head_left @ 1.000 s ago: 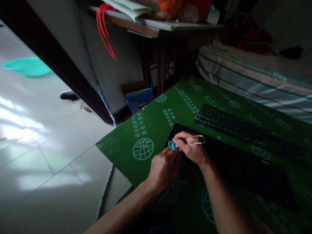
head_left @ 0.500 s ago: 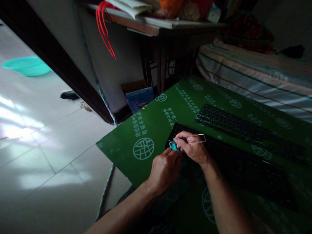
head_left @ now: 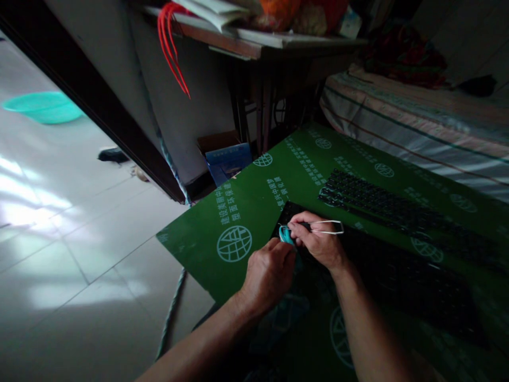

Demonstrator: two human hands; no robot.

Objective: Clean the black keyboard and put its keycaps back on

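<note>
In my right hand [head_left: 318, 241], fingers pinched, is what looks like a wire keycap puller [head_left: 332, 227] with a dark grip; its wire loop sticks out to the right. My left hand [head_left: 270, 270] is closed around a teal piece that looks like cloth [head_left: 285, 234], whose tip pokes up beside my right fingertips. Both hands are over the left end of a black keyboard base [head_left: 397, 270]. Rows of black keycaps [head_left: 382, 199] lie behind it. What the left fingers grip inside the fist is hidden.
Under everything is a green printed board [head_left: 199, 233], its left corner jutting over the tiled floor. A wooden table [head_left: 254, 50] with red cords [head_left: 170, 50] stands behind. A bed [head_left: 417, 122] lies to the right, a blue box [head_left: 228, 162] by the wall, a teal basin [head_left: 43, 109] far left.
My right hand has shifted slightly to the right with the wire tool, away from the teal piece. My left hand stays almost in place.
</note>
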